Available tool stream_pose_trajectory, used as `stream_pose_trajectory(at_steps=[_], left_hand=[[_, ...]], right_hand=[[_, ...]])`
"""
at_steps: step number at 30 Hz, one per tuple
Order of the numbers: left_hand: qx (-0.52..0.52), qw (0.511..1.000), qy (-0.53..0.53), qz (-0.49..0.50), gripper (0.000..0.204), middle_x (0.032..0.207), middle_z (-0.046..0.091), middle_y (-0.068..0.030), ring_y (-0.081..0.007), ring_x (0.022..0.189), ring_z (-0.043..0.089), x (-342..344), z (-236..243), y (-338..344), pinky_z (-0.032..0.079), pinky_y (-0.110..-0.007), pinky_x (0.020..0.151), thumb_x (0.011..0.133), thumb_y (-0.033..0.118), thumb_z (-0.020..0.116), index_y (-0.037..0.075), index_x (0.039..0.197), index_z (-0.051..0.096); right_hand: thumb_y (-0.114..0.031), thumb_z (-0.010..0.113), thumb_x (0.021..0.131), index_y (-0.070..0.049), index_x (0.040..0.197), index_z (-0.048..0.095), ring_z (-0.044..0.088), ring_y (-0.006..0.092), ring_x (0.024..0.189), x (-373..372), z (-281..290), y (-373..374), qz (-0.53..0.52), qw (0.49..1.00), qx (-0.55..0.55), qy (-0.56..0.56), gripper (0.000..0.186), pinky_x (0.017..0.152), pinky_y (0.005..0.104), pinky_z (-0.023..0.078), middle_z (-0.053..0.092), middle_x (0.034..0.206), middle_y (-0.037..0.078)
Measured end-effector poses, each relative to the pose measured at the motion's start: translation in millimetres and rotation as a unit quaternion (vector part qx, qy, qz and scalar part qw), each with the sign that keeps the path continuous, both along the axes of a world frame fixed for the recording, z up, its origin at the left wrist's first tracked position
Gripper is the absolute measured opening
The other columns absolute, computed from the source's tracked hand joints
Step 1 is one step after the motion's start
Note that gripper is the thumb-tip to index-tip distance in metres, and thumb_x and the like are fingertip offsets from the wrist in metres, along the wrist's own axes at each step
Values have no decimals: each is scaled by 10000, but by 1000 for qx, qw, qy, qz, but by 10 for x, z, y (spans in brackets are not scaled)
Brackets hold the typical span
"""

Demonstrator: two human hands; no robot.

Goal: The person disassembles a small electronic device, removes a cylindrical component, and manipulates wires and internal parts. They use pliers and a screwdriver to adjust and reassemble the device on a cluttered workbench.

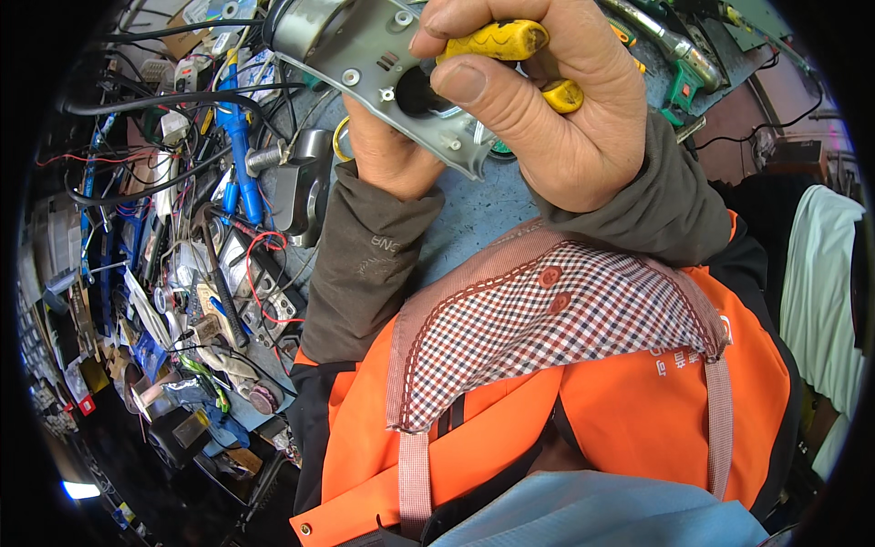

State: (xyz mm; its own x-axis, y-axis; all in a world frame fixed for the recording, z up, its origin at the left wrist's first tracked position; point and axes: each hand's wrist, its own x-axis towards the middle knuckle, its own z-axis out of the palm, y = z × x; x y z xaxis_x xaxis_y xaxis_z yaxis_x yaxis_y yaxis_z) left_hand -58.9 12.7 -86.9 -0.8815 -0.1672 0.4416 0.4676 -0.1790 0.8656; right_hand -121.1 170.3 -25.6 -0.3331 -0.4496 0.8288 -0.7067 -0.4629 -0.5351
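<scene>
A grey plastic housing (365, 68) with round screw bosses, small slots and a large round opening is held up at the top of the view. My left hand (387, 155) grips it from behind and below, its fingers mostly hidden by the part. In my right hand (570, 109) are yellow-handled pliers (497, 41), with thumb and fingers closed round the two handles. The pliers' jaws are hidden. My right thumb lies in front of the housing's right side, close to the round opening.
Tools, wires and parts crowd the bench's left side, among them a blue tool (237, 146) and a silver-grey metal part (305, 187). Black cables (137, 105) cross there. A green-and-black tool (684, 87) lies upper right. Pale cloth (820, 264) hangs at the right.
</scene>
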Motion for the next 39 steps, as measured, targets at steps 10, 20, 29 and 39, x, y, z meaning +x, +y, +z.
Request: stream_pose_trajectory(at_steps=[10, 20, 29, 39], left_hand=[[-250, 952, 103, 140, 809, 1327, 620, -124, -234, 1195, 639, -3, -236, -149, 518, -386, 997, 827, 182, 902, 32, 1441, 397], [-222, 967, 26, 121, 786, 1332, 598, -137, -235, 1197, 632, -5, -182, -248, 519, -375, 1007, 871, 141, 838, 28, 1465, 335], [-213, 968, 68, 110, 573, 1308, 628, -104, -201, 1202, 628, -100, -126, -312, 516, -359, 1024, 887, 43, 810, 18, 1371, 503], [205, 966, -11, -160, 538, 1406, 572, -100, -231, 1301, 567, -100, 157, -200, 465, -401, 1124, 1046, 315, 647, 51, 1472, 452]], right_hand=[[-97, 766, 930, -74, 1089, 621, 664, 325, 823, 42, 99, -33, -27, 991, 29, 126, 216, 699, 390, 538, 643, 930, 106], [-161, 693, 1002, -65, 1134, 619, 684, 297, 849, -64, 125, -155, -60, 984, 53, 162, 179, 721, 392, 549, 683, 974, 104], [-44, 665, 961, 21, 1285, 584, 632, 346, 850, -248, 135, -297, 78, 994, -4, 74, 340, 758, 415, 516, 634, 1012, 171], [56, 588, 998, 41, 1391, 575, 660, 170, 874, -172, 111, -352, 155, 984, -64, -65, 393, 782, 314, 538, 669, 1093, 127]])
